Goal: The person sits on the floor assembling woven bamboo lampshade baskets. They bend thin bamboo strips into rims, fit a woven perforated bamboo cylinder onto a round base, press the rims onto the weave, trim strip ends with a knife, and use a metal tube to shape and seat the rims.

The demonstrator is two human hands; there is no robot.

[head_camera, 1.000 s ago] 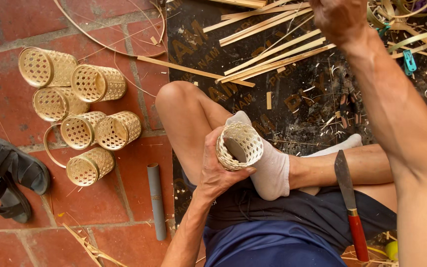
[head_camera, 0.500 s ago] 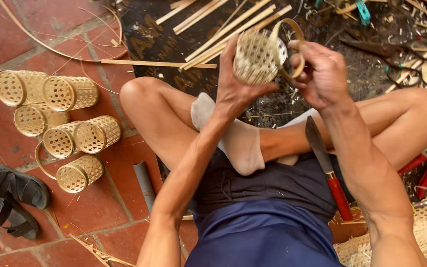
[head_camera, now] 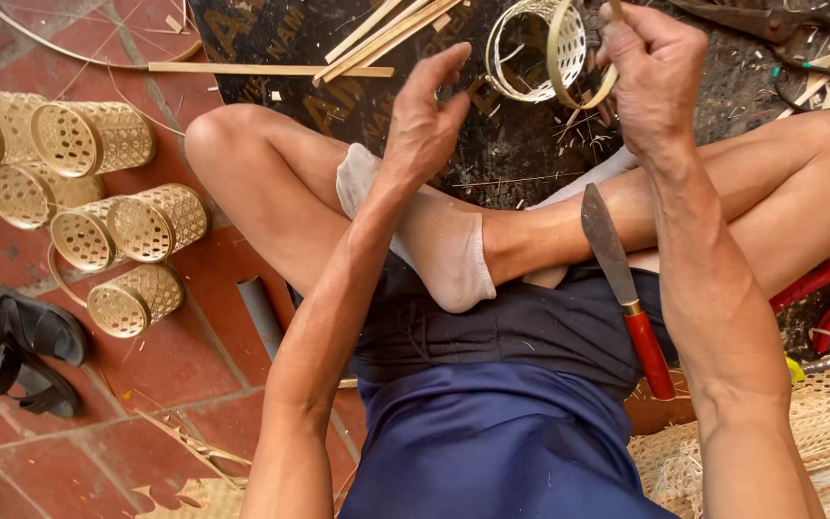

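Note:
I sit cross-legged on the floor. My right hand (head_camera: pixel 655 82) is raised in front of me and closed on a thin bamboo ring (head_camera: pixel 569 53). The ring sits against the open end of a small woven bamboo basket (head_camera: pixel 525 48). My left hand (head_camera: pixel 429 111) hovers just left of the basket with its fingers spread, holding nothing and a small gap away from the weave. A knife with a red handle (head_camera: pixel 626 288) lies across my lap beside my right forearm.
Several finished woven baskets (head_camera: pixel 98 139) lie on the red tiles at the left, with black sandals (head_camera: pixel 12 336) below them. Bamboo strips (head_camera: pixel 367 38) lie on a dark mat ahead. A grey tube (head_camera: pixel 261 312) lies by my thigh, and red-handled tools (head_camera: pixel 818 293) and woven matting (head_camera: pixel 818 452) are at the right.
The basket rose from my lap to in front of me. My right hand brought a bamboo ring to its rim, and my left hand has since let go and opened.

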